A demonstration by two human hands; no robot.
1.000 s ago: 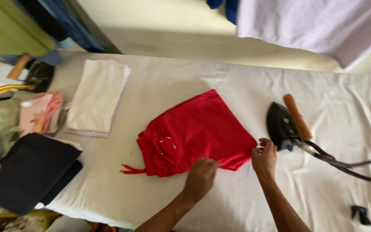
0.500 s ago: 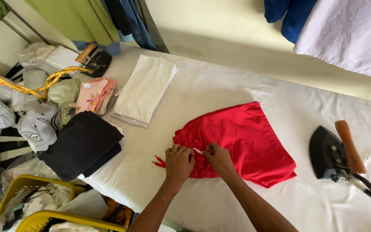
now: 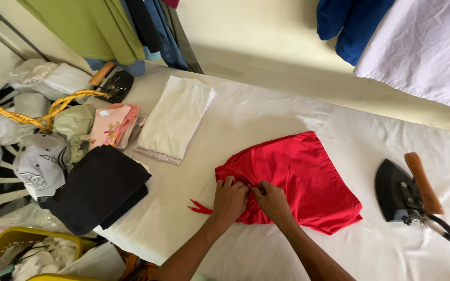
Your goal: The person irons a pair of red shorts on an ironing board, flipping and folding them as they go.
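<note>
A red garment (image 3: 298, 174) lies folded on the white-covered ironing table (image 3: 246, 117). My left hand (image 3: 229, 199) and my right hand (image 3: 272, 200) meet at its near left edge, both pinching the waistband area, where a red drawstring (image 3: 200, 208) trails out to the left. A black iron with a brown wooden handle (image 3: 410, 190) rests on the table to the right, apart from both hands, its cord running off the right edge.
A folded white cloth (image 3: 175, 118), a folded pink garment (image 3: 113, 125) and a folded black garment (image 3: 100, 187) lie left of the red one. A white cap (image 3: 40, 164), bags and a yellow basket (image 3: 6, 247) sit at far left. Clothes hang along the wall.
My hands have moved from the garment's right side near the iron to its left edge and taken hold of the waistband. The view has shifted left and closer.
</note>
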